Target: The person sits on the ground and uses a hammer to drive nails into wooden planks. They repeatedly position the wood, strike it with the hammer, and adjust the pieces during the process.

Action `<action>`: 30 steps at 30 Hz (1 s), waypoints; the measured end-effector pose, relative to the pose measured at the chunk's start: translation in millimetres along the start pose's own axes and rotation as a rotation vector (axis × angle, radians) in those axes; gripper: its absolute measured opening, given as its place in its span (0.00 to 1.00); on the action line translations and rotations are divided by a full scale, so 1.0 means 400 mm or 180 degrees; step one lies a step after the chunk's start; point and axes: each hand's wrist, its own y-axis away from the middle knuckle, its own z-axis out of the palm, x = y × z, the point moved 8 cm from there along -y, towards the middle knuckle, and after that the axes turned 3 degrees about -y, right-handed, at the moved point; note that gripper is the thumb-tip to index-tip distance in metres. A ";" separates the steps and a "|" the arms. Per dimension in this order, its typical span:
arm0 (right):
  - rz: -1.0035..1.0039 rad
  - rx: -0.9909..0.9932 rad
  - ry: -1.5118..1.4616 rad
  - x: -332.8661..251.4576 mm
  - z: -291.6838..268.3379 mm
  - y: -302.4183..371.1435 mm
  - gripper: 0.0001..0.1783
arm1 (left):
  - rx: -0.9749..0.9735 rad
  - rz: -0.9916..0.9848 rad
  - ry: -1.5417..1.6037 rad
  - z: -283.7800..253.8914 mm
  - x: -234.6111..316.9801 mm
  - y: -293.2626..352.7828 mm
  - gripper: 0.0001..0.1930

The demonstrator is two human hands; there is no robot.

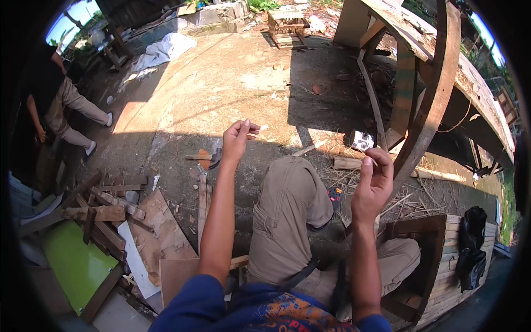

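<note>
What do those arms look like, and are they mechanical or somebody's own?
They're a person's own. The left hand and right hand are ungloved, and I see no watch or cables on the bare forearms. Short dark blue sleeves cover the upper arms, matching a blue shirt with an orange print.

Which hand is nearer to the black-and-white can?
Right. In the picture, the right hand is just below the can; the left hand is well off to its left.
</note>
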 end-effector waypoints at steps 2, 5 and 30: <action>0.0371 -0.0549 -0.0681 -0.022 0.151 0.009 0.09 | 0.0865 -0.0624 0.0157 -0.173 -0.142 -0.037 0.15; 0.0893 -0.0961 -0.1014 -0.014 0.306 0.091 0.07 | 0.1415 -0.1452 -0.0756 -0.413 -0.399 -0.003 0.16; 0.0576 -0.1330 0.2863 0.110 0.067 0.113 0.08 | 0.0556 -0.2097 -0.4410 -0.716 -0.895 -0.127 0.39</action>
